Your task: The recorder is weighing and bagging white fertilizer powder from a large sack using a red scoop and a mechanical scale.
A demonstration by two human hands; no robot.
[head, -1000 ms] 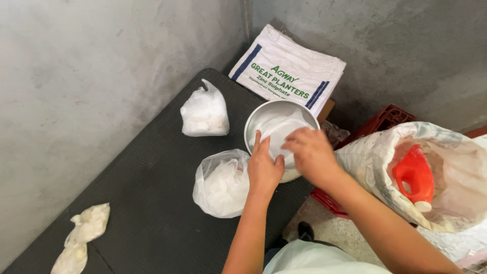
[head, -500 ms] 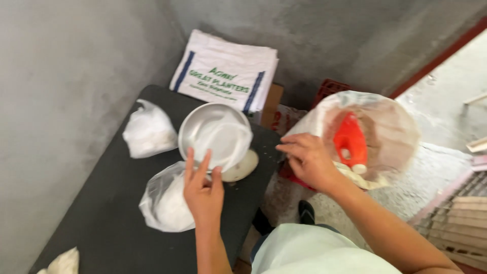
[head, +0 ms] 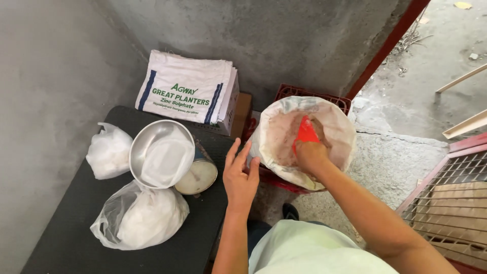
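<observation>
Head view: a right hand (head: 310, 155) grips a smooth orange plastic scoop (head: 306, 133) inside a crinkled woven sack (head: 274, 152) of pale grainy powder, just past the table's right edge. The left hand (head: 240, 175), fingers spread and holding nothing, hovers over that edge of the matte black table (head: 66, 223), near a shiny round metal bowl (head: 161, 153).

Soft daylight, sharp picture

Even light enters from the upper right; faint shadows, mild sheen on the metal bowl (head: 161, 152), slight wide-angle bending at edges.
</observation>
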